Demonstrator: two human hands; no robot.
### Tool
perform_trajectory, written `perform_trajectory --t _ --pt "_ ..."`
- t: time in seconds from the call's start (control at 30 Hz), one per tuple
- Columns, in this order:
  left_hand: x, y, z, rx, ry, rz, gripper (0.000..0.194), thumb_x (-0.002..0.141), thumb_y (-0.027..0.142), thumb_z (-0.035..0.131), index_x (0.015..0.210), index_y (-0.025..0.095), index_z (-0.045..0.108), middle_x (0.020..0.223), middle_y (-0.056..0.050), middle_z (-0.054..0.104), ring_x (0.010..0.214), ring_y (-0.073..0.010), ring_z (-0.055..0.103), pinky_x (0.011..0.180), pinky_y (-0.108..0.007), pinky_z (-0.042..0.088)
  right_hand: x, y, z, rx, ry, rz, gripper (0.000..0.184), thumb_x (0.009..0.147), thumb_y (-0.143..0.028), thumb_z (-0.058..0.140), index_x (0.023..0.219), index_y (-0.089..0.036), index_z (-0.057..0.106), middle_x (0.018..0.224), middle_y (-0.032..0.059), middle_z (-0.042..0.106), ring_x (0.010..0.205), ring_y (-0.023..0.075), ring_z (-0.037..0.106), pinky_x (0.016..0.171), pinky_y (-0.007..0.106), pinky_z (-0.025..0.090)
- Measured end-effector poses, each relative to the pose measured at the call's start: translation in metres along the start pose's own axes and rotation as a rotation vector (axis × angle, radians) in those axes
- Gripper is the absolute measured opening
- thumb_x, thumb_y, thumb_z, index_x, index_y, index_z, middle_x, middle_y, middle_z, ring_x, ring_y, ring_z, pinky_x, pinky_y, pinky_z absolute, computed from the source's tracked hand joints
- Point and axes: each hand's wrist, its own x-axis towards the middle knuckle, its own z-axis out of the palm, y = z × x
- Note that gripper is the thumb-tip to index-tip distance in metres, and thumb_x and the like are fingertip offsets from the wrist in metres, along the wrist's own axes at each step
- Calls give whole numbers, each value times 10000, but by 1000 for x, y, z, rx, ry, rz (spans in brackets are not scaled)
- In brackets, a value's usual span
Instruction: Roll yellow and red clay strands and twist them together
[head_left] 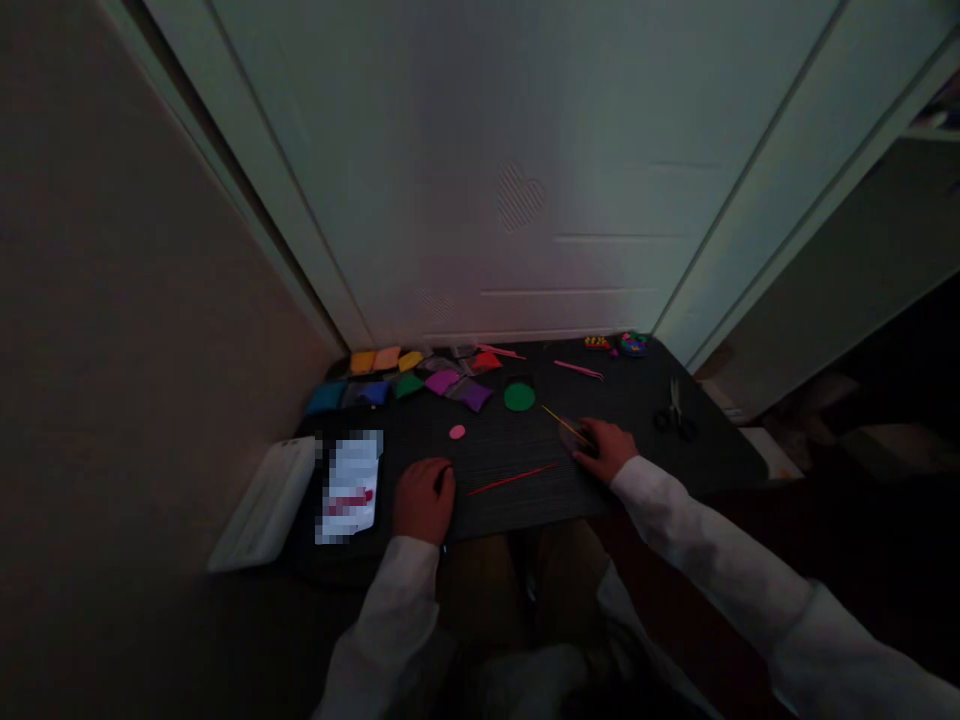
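Yellow thin stick (562, 422) — near end gripped in your right hand (611, 449), long axis running far-left toward green disc (519, 397). Red strip (512, 479) — on table (637, 395) between your hands, nearly crosswise, right end farther. Left hand (421, 500) just beside strip's left end, its grip impossible to tell.

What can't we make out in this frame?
All head view:
Under the left hand: hidden by the hand.
Right hand on yellow stick: grip hidden by fingers, dim light.
Lit screen content: pixelated.
Shelf items: cut off by right edge.
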Motion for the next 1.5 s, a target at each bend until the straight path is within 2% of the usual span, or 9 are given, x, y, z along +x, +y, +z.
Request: perform_trajectory --t 0.13,0.3,0.43,0.57,0.73,0.87,1.03,1.17,1.5 --pt "0 1 0 -6 11 -4 249 765 296 385 872 170 570 912 -55 595 908 -189 503 852 -343 364 1 2 -1 -10 17 95 583 626 -442 550 1130 -188 404 1082 69 532 956 244 478 774 387 361" --pt "-1 1 0 -8 13 -8 252 763 299 383 878 172 568 916 -55 591 905 -191 503 850 -347 366 0 2 0 17 -3 18 588 615 -440 565 1136 -227 394 1094 43 528 985 236 465 791 391 351" --pt "-1 2 -1 -17 22 -13 250 763 300 379 875 181 567 916 -53 590 908 -195 503 849 -355 368 1 2 -1 13 20 125 585 615 -438 567 1126 -203 406 1074 65 539 973 244 473 778 393 358" --pt "-1 2 -1 -18 15 -10 248 764 291 378 873 176 569 911 -56 592 905 -194 503 846 -356 370 1 1 -3 21 3 41 582 612 -436 572 1129 -228 405 1076 48 535 970 236 474 792 388 348" --pt "-1 1 0 -18 19 -4 244 763 294 382 870 179 568 912 -55 592 906 -197 506 847 -360 369 3 3 -5 3 21 162 575 612 -428 574 1119 -204 419 1072 73 534 972 244 472 777 386 352" --pt "-1 0 1 -11 19 -12 242 761 301 387 863 178 569 906 -55 595 900 -195 510 845 -356 370 1 2 -3 2 14 52 580 619 -446 561 1130 -220 408 1079 56 530 971 235 471 797 387 342" --pt "0 0 0 -25 11 8 246 759 295 382 861 176 572 905 -56 598 897 -193 511 842 -352 370 2 5 -3 -15 36 128 569 633 -450 544 1126 -197 412 1075 73 530 975 240 470 789 384 346" --pt "0 0 0 -22 11 1 250 756 284 383 871 172 575 913 -57 598 901 -191 506 839 -347 371 2 5 -3 -6 3 49 578 621 -445 565 1134 -229 407 1074 54 529 972 232 471 794 376 342" --pt "-1 0 1 -17 24 -1 243 765 296 379 871 180 565 912 -54 594 908 -193 506 851 -355 364 2 6 -4 -14 17 73 573 622 -445 565 1128 -223 413 1075 61 528 963 233 474 785 375 348"
